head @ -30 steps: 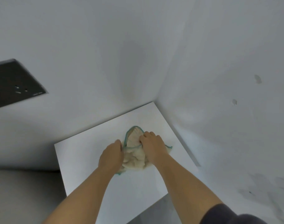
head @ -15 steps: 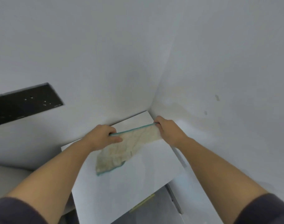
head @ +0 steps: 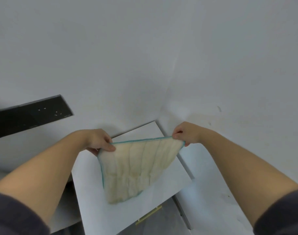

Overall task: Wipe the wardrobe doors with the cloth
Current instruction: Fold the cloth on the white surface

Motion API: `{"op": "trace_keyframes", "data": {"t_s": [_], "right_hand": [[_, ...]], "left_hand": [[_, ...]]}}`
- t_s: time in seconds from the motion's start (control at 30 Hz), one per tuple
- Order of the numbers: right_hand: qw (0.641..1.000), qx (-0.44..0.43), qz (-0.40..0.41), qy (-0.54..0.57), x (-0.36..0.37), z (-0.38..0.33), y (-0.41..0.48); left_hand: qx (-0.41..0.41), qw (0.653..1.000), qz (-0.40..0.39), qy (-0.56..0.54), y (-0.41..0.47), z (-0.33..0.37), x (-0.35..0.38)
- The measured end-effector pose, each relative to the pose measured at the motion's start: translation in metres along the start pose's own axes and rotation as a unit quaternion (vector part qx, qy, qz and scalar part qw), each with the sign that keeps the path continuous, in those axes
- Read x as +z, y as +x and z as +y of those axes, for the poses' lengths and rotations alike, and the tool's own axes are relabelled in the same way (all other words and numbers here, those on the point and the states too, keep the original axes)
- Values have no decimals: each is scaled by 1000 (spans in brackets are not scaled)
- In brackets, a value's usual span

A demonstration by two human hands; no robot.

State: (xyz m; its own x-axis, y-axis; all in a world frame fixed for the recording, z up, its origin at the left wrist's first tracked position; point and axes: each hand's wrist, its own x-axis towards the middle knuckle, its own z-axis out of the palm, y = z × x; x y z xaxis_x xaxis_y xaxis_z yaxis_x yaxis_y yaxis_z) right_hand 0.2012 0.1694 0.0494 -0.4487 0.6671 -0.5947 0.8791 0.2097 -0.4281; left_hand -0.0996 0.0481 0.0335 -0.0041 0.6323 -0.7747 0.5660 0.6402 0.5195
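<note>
Cloth (head: 138, 168): cream, teal-edged, hanging spread open above the white panel (head: 87, 192); whether its lower corner is touching the panel cannot be told.
Left hand (head: 98, 140): pinching the cloth's upper left corner.
Right hand (head: 185, 134): pinching the upper right corner. The hands are holding apart, keeping the top edge taut.
White panel: sitting in the corner where two pale walls are meeting.
Black strip (head: 29, 114): running along the left wall.
Brass-coloured handle (head: 149, 216): showing below the panel's near edge.

Dk grey sleeves (head: 15, 216), forearms (head: 43, 168) bare.
</note>
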Motion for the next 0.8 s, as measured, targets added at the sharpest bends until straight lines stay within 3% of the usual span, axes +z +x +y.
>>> {"op": "trace_keyframes", "data": {"t_s": [0.07, 0.13, 0.23, 0.43, 0.57, 0.67, 0.8], "right_hand": [[995, -7, 73, -71, 4, -2, 11], [984, 1, 151, -98, 15, -2, 23], [976, 11, 184, -115, 34, 4, 39], [964, 10, 142, -226, 69, 26, 52], [923, 20, 88, -373, 88, 41, 50], [930, 28, 75, -359, 108, 53, 54], [953, 8, 84, -290, 128, 55, 69]], "left_hand": [[41, 989, 103, 99, 15, 3, -1], [70, 952, 207, 215, 30, 4, 4], [67, 927, 260, 263, 50, -3, 15], [88, 890, 241, 376, 68, -23, 46], [100, 897, 83, 423, 73, -34, 75], [37, 906, -11, 422, 82, -41, 98], [7, 912, 128, 389, 102, -48, 107]]}}
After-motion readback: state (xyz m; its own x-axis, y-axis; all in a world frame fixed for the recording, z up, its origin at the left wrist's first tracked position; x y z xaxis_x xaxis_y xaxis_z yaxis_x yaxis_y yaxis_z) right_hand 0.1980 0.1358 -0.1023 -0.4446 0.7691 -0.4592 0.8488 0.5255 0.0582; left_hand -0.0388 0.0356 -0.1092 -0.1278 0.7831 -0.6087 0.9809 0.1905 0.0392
